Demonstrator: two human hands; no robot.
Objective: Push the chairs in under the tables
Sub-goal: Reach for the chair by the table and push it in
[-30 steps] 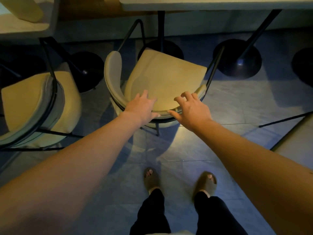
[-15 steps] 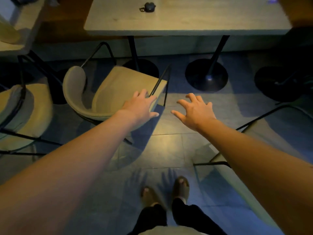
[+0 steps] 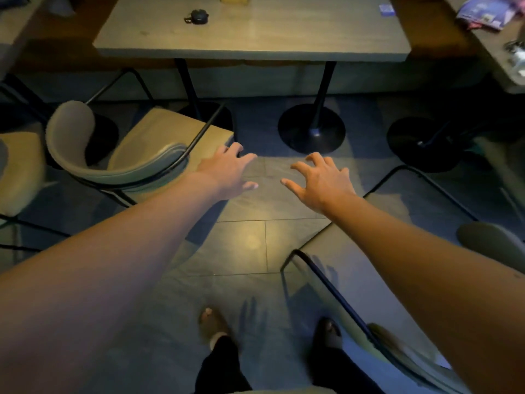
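Note:
A beige cushioned chair (image 3: 159, 143) with a curved backrest and black metal frame stands at the left, its seat partly under the wooden table (image 3: 255, 35). My left hand (image 3: 227, 172) hovers open just right of that chair's backrest, fingers spread, not touching it. Over the bare floor my right hand (image 3: 321, 180) is open with fingers curled. A second chair (image 3: 355, 280) stands at the lower right, away from the table, mostly hidden under my right forearm.
Two black round table bases (image 3: 312, 129) stand under the table. Another beige chair (image 3: 17, 172) is at the far left edge. A small dark object (image 3: 199, 16) lies on the tabletop. A further table (image 3: 500, 52) with clutter is at the right. My feet (image 3: 213, 325) stand on grey tiles.
Both hands have come off the left chair, which now sits farther left. My view has shifted right, bringing the lower right chair into view.

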